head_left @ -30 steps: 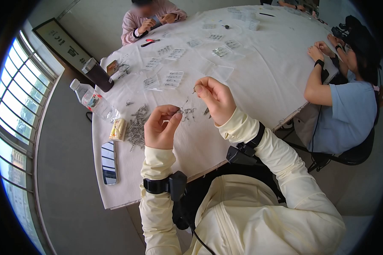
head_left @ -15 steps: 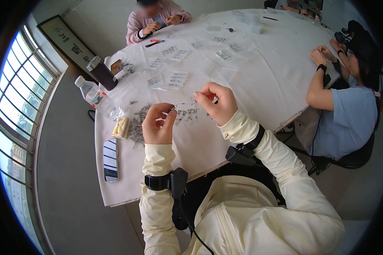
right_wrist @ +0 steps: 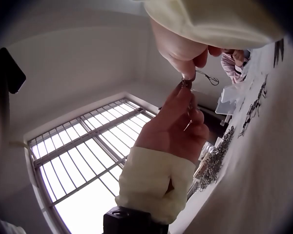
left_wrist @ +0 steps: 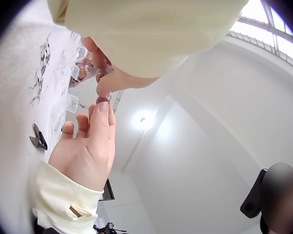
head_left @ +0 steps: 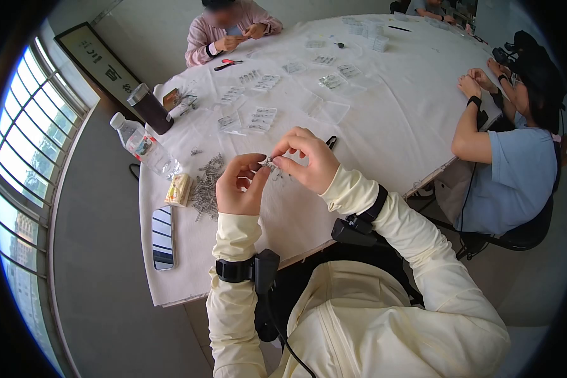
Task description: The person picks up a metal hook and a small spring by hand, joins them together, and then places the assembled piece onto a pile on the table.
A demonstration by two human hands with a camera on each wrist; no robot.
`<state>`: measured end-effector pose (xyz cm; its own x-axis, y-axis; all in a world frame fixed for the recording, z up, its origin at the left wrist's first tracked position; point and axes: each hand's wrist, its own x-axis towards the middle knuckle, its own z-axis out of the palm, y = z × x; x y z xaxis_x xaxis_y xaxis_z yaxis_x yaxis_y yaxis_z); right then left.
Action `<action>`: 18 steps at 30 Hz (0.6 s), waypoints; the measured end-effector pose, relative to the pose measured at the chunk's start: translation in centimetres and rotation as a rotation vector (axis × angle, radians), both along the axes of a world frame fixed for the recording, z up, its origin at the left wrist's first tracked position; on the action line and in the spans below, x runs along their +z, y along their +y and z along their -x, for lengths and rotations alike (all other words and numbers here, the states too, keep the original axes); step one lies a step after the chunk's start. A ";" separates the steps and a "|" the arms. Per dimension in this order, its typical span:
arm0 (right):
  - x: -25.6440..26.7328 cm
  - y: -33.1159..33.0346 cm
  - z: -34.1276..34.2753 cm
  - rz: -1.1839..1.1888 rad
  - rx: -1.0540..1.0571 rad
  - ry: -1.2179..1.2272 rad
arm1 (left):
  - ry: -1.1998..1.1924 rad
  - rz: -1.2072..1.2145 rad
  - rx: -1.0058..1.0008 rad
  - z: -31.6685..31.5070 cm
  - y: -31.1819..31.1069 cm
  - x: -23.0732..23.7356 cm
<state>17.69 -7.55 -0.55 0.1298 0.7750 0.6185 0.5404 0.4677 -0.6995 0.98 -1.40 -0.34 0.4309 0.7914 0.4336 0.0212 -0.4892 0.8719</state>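
In the head view my left hand (head_left: 238, 189) pinches a small metal wire piece (head_left: 269, 165) between thumb and forefinger. My right hand (head_left: 314, 165) meets it there, its thumb and forefinger pinching at the same piece. A thin wire loop (right_wrist: 212, 78) sticks out beside the joined fingertips in the right wrist view. Another thin pointed metal bit (right_wrist: 188, 126) shows by the curled fingers of the left hand. Below the hands a row of similar wire pieces (left_wrist: 43, 66) lies on the white cloth. To the left is a heap of small metal pieces (head_left: 208, 192).
Small black snips (left_wrist: 39, 139) lie near my right hand. Along the left edge are a phone (head_left: 163, 239), a tissue pack (head_left: 178, 190), a water bottle (head_left: 142, 146) and a dark flask (head_left: 151, 108). Clear plastic cases (head_left: 261, 118) lie farther back. Other people sit around the table.
My right hand was apart from the left, with a thin wire stretched between them half a second ago. It has moved left, and both hands' fingertips now meet at the wire piece.
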 end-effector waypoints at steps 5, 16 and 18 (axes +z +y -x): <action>0.4 -0.3 0.1 0.006 -0.095 0.032 | 0.040 -0.009 0.015 0.2 0.4 -0.7; -0.4 0.1 0.1 0.026 -0.057 -0.007 | -0.219 0.376 -0.177 -0.1 -0.1 -0.5; -0.6 0.2 0.0 0.038 -0.049 -0.003 | -0.210 0.376 -0.188 -0.1 0.0 -0.6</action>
<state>17.74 -7.40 -1.16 0.1660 0.7905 0.5895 0.5643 0.4140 -0.7142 1.04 -1.45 -0.89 0.5152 0.8270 0.2251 -0.2336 -0.1172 0.9652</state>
